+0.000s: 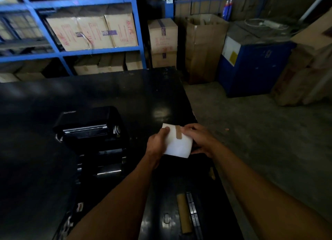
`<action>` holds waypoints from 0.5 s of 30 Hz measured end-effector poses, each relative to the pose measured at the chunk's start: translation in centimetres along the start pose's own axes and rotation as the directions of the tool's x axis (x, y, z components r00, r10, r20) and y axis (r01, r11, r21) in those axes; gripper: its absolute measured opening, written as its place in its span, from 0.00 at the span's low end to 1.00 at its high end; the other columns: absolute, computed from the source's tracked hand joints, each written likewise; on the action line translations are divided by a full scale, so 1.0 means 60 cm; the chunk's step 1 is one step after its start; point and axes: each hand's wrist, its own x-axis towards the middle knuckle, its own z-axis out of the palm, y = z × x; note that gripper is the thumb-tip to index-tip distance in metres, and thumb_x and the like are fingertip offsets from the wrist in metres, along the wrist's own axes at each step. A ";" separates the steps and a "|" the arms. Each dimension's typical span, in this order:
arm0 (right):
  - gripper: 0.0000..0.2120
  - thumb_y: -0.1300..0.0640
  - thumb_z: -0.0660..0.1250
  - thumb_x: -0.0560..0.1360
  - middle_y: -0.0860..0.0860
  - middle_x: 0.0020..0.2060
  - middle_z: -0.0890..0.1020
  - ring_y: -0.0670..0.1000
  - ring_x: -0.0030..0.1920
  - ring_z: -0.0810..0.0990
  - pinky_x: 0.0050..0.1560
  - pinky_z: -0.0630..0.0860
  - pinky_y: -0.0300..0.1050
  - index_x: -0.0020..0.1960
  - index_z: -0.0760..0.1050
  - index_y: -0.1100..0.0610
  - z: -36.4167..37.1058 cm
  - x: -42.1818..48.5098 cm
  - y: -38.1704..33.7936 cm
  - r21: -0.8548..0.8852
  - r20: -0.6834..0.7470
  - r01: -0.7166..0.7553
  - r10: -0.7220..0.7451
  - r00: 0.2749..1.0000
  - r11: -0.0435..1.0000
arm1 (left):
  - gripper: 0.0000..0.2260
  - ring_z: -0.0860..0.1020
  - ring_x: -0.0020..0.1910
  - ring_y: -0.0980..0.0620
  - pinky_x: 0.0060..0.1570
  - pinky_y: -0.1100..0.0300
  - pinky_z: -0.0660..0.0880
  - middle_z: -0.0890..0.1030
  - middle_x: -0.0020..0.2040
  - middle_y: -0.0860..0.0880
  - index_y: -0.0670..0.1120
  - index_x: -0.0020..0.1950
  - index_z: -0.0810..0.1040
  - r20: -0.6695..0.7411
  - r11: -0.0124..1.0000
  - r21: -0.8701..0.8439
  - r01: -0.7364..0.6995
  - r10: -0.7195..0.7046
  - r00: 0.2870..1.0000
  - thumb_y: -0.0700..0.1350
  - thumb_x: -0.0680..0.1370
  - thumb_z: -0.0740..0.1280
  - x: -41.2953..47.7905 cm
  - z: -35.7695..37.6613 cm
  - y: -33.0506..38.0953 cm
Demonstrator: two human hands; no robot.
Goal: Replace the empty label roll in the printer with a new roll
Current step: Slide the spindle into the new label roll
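Note:
A white label roll [177, 144] with a brown strip of tape across its top is held over the black table's right part. My left hand [158, 143] grips its left side and my right hand [199, 139] grips its right side, fingertips near the tape. The black label printer [91, 132] stands open to the left of the roll, its rollers showing. A bare brown cardboard core [184, 213] lies on the table near the front edge, below my arms.
The black table [107, 94] fills the left and middle. Blue shelving [71, 52] with cardboard boxes stands behind it. Cardboard boxes [204, 49] and a blue machine [251, 67] stand on the concrete floor to the right. A metal bar [194, 214] lies beside the core.

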 end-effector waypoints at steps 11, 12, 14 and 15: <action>0.05 0.52 0.72 0.73 0.48 0.52 0.83 0.50 0.53 0.81 0.56 0.80 0.56 0.48 0.82 0.45 0.046 -0.171 -0.004 -0.287 0.080 0.279 -0.268 0.960 0.916 | 0.21 0.82 0.40 0.45 0.42 0.51 0.78 0.84 0.37 0.45 0.44 0.36 0.82 -0.231 0.974 0.121 -0.193 0.216 0.949 0.62 0.70 0.68 -0.151 -0.062 -0.047; 0.03 0.53 0.71 0.73 0.49 0.50 0.84 0.49 0.52 0.81 0.58 0.79 0.55 0.46 0.83 0.47 0.053 -0.179 -0.012 -0.364 0.096 0.335 -0.322 0.942 0.869 | 0.20 0.82 0.40 0.45 0.41 0.53 0.77 0.83 0.37 0.46 0.44 0.36 0.82 -0.252 0.968 0.141 -0.206 0.236 0.939 0.62 0.71 0.68 -0.160 -0.067 -0.051; 0.04 0.56 0.71 0.73 0.51 0.47 0.86 0.50 0.50 0.83 0.59 0.79 0.54 0.46 0.85 0.52 0.065 -0.190 -0.025 -0.491 0.123 0.385 -0.376 0.918 0.781 | 0.20 0.82 0.41 0.43 0.41 0.52 0.77 0.83 0.37 0.44 0.42 0.37 0.81 -0.264 0.962 0.153 -0.225 0.259 0.929 0.59 0.72 0.69 -0.173 -0.077 -0.056; 0.05 0.56 0.72 0.73 0.51 0.46 0.87 0.50 0.50 0.83 0.58 0.79 0.53 0.47 0.86 0.54 0.070 -0.196 -0.030 -0.540 0.132 0.386 -0.377 0.917 0.748 | 0.20 0.82 0.42 0.42 0.43 0.50 0.78 0.83 0.38 0.43 0.41 0.37 0.82 -0.261 0.963 0.147 -0.228 0.260 0.930 0.59 0.73 0.69 -0.178 -0.081 -0.057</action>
